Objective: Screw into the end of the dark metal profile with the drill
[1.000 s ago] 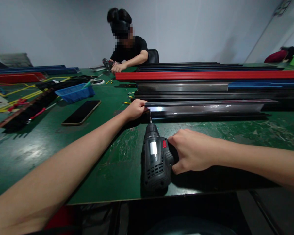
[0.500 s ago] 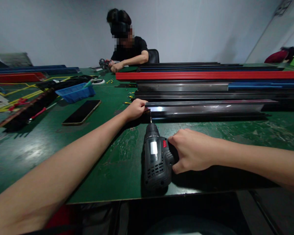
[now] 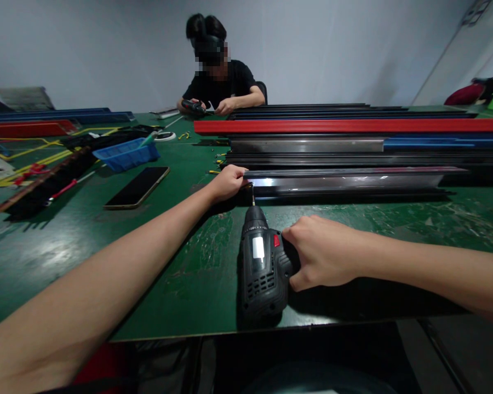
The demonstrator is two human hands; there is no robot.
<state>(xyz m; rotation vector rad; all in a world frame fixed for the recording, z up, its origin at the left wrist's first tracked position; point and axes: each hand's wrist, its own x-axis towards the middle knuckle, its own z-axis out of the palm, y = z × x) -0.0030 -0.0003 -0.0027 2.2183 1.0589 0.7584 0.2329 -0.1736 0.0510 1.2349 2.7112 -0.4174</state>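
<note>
My right hand (image 3: pixel 320 251) is wrapped round the grip of a black cordless drill (image 3: pixel 265 271) with a red switch on its side. The drill lies level and points away from me. Its thin bit (image 3: pixel 253 196) reaches the left end of a long metal profile (image 3: pixel 337 183) with a shiny inner face. At that same end my left hand (image 3: pixel 229 181) is closed on the profile, thumb and fingers by its edge. Exactly where the bit's tip meets the metal is too small to make out.
More profiles, including a red one (image 3: pixel 332 127), lie behind. A phone (image 3: pixel 137 189), a blue tray (image 3: pixel 127 156) and a brush-like strip (image 3: pixel 45 183) are on the left. Across the green table (image 3: pixel 181 295) a co-worker (image 3: pixel 225 82) holds a tool.
Both my hands, the drill and the profile have stayed nearly still. Across the table, the co-worker has shifted slightly right, and their tool now appears at a different angle.
</note>
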